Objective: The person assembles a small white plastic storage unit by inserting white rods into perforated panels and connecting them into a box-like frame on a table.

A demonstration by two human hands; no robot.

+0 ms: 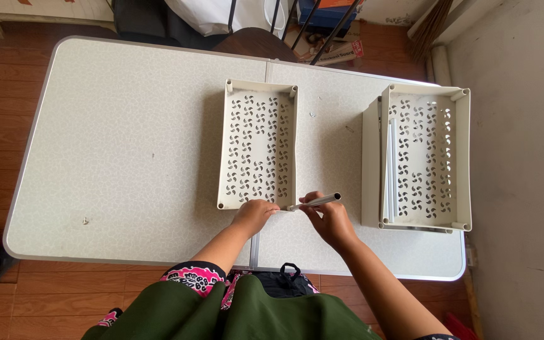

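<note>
A cream plastic tray (257, 94) with a cut-out pattern lies on the pale folding table (121, 151), long side running away from me. My left hand (254, 215) rests on its near right corner. My right hand (328, 217) grips a short grey tube (319, 201), whose left end meets that same corner of the tray. A second cream tray (463, 157) of the same kind sits to the right on a flat pale box (369, 164), with thin grey rods (390, 170) lying along its left side.
Dark chair and metal legs stand beyond the table's far edge (256, 44). Wooden floor runs on the left, a pale wall or floor on the right. A black bag (284, 280) sits in my lap by the near edge.
</note>
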